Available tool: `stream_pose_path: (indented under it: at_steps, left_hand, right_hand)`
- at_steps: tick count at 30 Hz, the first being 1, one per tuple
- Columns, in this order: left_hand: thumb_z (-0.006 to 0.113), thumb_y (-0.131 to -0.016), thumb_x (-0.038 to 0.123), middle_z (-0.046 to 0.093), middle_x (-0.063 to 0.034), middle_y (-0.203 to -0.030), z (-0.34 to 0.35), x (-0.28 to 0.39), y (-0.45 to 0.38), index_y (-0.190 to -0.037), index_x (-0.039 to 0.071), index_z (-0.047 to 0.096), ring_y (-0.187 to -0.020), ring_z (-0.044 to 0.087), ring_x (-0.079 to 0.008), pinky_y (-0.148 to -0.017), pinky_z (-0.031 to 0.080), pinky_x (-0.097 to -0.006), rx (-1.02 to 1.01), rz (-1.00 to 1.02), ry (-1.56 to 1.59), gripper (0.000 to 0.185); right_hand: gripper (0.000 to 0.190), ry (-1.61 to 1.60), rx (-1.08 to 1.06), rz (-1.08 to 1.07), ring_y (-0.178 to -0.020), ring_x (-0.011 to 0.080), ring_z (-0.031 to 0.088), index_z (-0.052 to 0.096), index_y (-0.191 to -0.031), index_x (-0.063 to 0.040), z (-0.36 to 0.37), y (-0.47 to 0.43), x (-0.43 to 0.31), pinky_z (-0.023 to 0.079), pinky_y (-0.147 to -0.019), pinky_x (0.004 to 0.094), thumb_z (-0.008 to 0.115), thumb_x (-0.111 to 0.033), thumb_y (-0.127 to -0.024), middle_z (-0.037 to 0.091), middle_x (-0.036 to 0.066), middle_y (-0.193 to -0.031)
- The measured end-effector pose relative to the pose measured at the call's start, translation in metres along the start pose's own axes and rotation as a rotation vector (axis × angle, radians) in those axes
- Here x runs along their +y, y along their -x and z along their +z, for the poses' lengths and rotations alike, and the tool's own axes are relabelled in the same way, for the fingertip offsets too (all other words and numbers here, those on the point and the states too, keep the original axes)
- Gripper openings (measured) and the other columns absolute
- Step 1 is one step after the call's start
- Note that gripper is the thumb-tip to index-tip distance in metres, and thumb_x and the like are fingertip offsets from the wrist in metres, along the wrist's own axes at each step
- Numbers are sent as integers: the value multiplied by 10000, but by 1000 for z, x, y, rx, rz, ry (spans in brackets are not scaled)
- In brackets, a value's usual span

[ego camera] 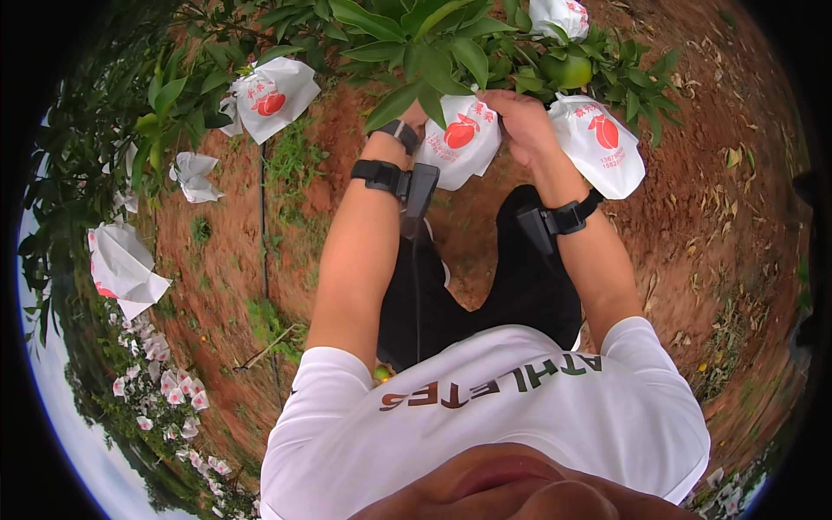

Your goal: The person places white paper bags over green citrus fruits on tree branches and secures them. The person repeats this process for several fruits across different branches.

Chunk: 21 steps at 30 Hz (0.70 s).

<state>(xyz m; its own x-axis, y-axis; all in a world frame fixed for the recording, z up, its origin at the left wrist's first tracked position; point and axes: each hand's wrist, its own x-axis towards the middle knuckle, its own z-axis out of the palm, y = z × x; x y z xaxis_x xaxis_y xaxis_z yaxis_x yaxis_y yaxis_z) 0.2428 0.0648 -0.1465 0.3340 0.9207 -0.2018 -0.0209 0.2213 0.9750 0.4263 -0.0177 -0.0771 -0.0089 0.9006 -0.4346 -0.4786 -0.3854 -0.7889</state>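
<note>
A white paper fruit bag (pixel 460 143) with a red fruit print hangs under the leaves in front of me, between my hands. My right hand (pixel 520 122) pinches its upper right edge with thumb and fingertips. My left hand (pixel 414 117) is at the bag's upper left side; leaves and the bag hide its fingers, so its grip cannot be made out. Broad green leaves (pixel 422 55) cover the top of the bag. Just right of my right hand hangs another printed bag (pixel 599 146), and a bare green citrus fruit (pixel 567 70) shows above it.
More bags hang at the upper left (pixel 273 97), far left (pixel 127 268) and top right (pixel 560 18). A thin black hose (pixel 262 221) runs along the reddish soil (pixel 214 260). Rows of bagged trees (pixel 175 387) stand at lower left. Both forearms wear strapped devices (pixel 421 188).
</note>
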Motion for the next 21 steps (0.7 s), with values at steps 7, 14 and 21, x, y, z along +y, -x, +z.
stream_pose_path:
  at_steps: [7,14,21]
  left_hand:
    - [572,-979,127,670,-98,-1130,19,45,24,-1250,13,591,-936,644,-200,-787,533,-313,39,-126,128,294]
    - [694,-888,57,701,-93,-1022,14,46,21,-1170,-45,608,-858,661,-174,-738,543,-308,18,4,48,312]
    - [633,-945,141,687,-103,-1080,20,74,37,-1196,-25,622,-906,661,-183,-777,551,-320,-138,-146,212,301]
  right_hand:
    - [317,172,63,-129,-790,143,655,673,-1078,107,5,12,-13,523,-726,272,720,-127,-868,708,111,-956]
    - [376,245,15,-37,-902,146,638,619,-1194,109,5,13,-20,498,-796,269,605,-174,-946,693,121,-1043]
    - [409,340,9,-52,-898,140,618,607,-1213,112,-4,6,-15,489,-785,280,618,-193,-941,681,116,-1026]
